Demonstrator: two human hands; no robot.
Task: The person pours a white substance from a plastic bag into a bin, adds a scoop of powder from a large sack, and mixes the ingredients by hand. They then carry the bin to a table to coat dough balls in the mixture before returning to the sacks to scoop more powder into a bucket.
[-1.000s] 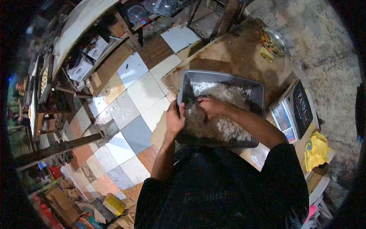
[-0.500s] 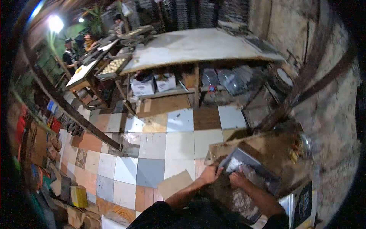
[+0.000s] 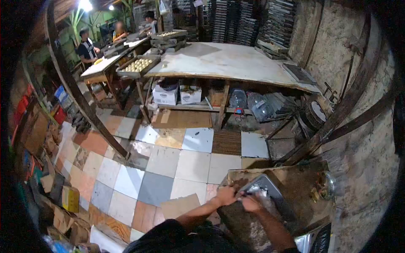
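A dark rectangular pan with whitish material in it lies tilted on a worn brown work surface at the lower right. My left hand is closed at the pan's left corner, its fingers pressed together near the rim. Just right of it, my right hand is closed over the pan's near left side. What either hand grips is too small to make out. Beneath my right forearm, pale flakes or powder are scattered.
A large white-topped table stands ahead, with boxes and plastic bottles below. A tray of dough balls is at its left. Several people stand at the back left. A wooden post slants down at left.
The view has shifted, so the table and back-left people sit lower in it. My right hand has moved left in the view, closer to my left hand, and lies further down the pan's side.
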